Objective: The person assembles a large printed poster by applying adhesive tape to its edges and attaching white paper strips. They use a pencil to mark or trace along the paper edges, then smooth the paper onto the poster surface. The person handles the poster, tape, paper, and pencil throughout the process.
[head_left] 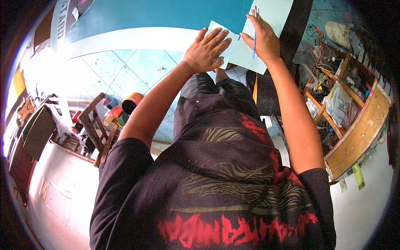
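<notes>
My left hand (205, 50) is open, its fingers slightly spread, palm down over a small white piece of card (213, 26) at the near edge of a large teal-painted board (158, 16). That board has a white border (133, 39). To the right, my right hand (266, 41) is over a pale sheet (285, 12). A thin paintbrush (254, 48) with a blue handle and a reddish end runs through this hand, between thumb and fingers. Its exact grip is partly hidden.
An open wooden drawer (354, 137) holding plastic bags and clutter stands at the right. An orange-brown cup (132, 101) and several small paint containers are at the left, beside a wooden frame (89, 121). Light blue tiles (121, 75) cover the floor. A dark surface (268, 98) lies below the pale sheet.
</notes>
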### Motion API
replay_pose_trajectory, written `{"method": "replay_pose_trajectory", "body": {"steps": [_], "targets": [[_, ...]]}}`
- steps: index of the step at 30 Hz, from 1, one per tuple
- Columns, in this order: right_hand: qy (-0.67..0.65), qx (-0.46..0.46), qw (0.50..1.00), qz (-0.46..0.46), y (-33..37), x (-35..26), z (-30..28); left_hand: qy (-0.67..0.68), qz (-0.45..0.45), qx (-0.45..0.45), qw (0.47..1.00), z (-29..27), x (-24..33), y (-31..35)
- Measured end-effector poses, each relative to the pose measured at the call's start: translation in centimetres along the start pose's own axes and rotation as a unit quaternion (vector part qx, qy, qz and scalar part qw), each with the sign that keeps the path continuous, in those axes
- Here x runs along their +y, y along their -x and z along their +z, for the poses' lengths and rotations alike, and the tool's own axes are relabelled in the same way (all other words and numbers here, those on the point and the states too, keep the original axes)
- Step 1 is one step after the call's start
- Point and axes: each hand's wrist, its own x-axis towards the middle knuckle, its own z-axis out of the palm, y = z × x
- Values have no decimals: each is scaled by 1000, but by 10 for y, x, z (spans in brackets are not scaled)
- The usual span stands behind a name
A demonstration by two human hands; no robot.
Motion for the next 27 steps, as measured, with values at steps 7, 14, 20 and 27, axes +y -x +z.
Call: {"method": "replay_pose_trajectory", "body": {"steps": [7, 14, 20, 27], "targets": [[4, 8, 1000, -15, -2, -2, 0, 3, 1, 6, 1000, 0, 0, 0], [7, 7, 1000, -12, -3, -2, 1, 2, -3, 1, 1000, 0, 1, 0], [-78, 28, 996, 18, -4, 0, -5, 1, -2, -1, 1000, -1, 0, 0], [-94, 50, 994, 24, 8, 13, -21, 8, -12, -7, 1000, 0, 1, 0]]}}
